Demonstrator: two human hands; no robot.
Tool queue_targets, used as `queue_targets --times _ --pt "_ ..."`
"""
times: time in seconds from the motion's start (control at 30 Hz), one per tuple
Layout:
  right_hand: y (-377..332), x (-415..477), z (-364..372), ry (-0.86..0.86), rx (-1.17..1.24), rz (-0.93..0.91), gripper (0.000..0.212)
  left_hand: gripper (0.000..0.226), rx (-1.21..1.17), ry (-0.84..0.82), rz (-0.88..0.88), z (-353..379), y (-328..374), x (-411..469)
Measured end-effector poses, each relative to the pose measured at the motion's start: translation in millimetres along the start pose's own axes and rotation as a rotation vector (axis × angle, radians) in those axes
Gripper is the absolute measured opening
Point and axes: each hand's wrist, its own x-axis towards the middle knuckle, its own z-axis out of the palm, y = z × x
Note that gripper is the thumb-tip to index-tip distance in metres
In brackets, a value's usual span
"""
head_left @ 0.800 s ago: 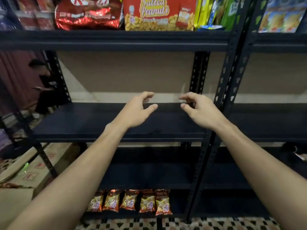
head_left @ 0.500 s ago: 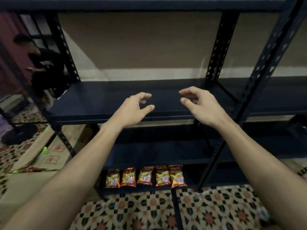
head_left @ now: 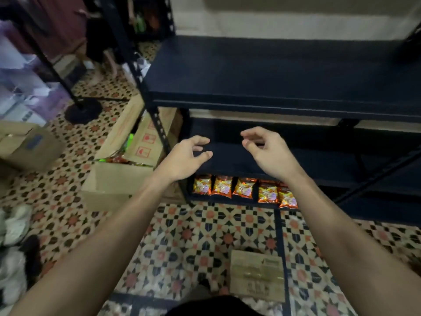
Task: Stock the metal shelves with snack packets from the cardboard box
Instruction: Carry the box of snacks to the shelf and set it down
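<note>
While our left grip (head_left: 184, 159) and right grip (head_left: 271, 153) hang empty, fingers loosely curled, the box (head_left: 118, 181) sits low to our left, nearer the left grip.

The metal shelving unit (head_left: 273, 71) fills the upper right. On its bottom shelf, towards the left end, five snack packets (head_left: 245, 190) sit side by side along the front edge. Just left of the unit, beside its front-left post, an open cardboard box (head_left: 118, 179) sits on the tiled floor (head_left: 193, 247). Farther left of the unit are a second cardboard box (head_left: 27, 144) and a round-based stand (head_left: 83, 110). In front of the unit a flat cardboard piece (head_left: 257, 274) lies on the floor. The left hand (head_left: 182, 160) and right hand (head_left: 271, 153) hang before the unit, above the packets.
</note>
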Motion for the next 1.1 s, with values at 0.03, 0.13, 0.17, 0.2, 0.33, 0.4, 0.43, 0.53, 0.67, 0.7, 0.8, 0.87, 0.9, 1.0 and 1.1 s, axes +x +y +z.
queue_targets --times 0.03,0.13,0.17,0.2,0.33,0.4,0.43,0.53,0.67,0.7,0.8,0.87,0.9,1.0,1.1 --pt "-1.1 3.1 15.9 -0.031 0.012 0.005 0.027 0.041 -0.02 0.017 -0.045 -3.7 -14.4 -10.2" --pt "-2.6 10.4 64.0 -0.118 0.051 0.028 0.024 0.041 -0.055 0.043 -0.128 -13.8 -53.5 -35.6" --pt "-2.9 10.5 78.4 -0.149 0.06 0.035 0.024 0.041 -0.067 0.04 -0.163 -17.0 -63.9 -44.1" --pt "-4.9 12.0 95.9 -0.189 0.072 0.04 0.023 0.042 -0.082 0.044 -0.197 -23.7 -74.8 -53.4" --pt "-18.1 25.5 156.6 -0.299 0.045 0.047 0.022 0.038 -0.111 0.097 -0.314 -56.2 -124.0 -72.5" --pt "-25.6 35.9 189.0 -0.341 0.032 0.048 0.021 0.037 -0.11 0.124 -0.356 -76.7 -151.9 -74.1" --pt "-28.9 40.7 204.2 -0.358 0.022 0.053 0.021 0.036 -0.109 0.139 -0.378 -86.0 -166.1 -73.0" --pt "-44.3 64.6 262.9 -0.4 0.016 0.091 0.019 0.036 -0.076 0.147 -0.42 -128.6 -215.3 -63.3" --pt "-73.4 107.0 347.7 -0.436 0.022 0.143 0.019 0.031 -0.059 0.154 -0.419 -195.2 -295.9 -34.0" --pt "-82.2 116.0 366.5 -0.441 0.034 0.155 0.018 0.03 -0.059 0.161 -0.423 -210.5 -314.5 -27.8" --pt "-117.9 147.5 428.3 -0.474 0.048 0.218 0.019 0.031 -0.064 0.146 -0.455 -260.2 -366.7 -13.2" --pt "-137.2 169.1 464.7 -0.494 0.046 0.239 0.021 0.032 -0.07 0.109 -0.48 -287.6 -394.4 -4.5" --pt "-144.6 178.6 481.8 -0.504 0.054 0.257 0.021 0.032 -0.065 0.092 -0.483 -298.5 -406.5 -0.3" --pt "-169.2 205.0 526.1 -0.55 0.064 0.31 0.023 0.033 -0.074 0.043 -0.505 -330.1 -441.7 15.5" --pt "-186.2 229.3 563.8 -0.64 0.074 0.325 0.026 0.034 -0.078 0.033 -0.548 -352.2 -471.4 28.0"
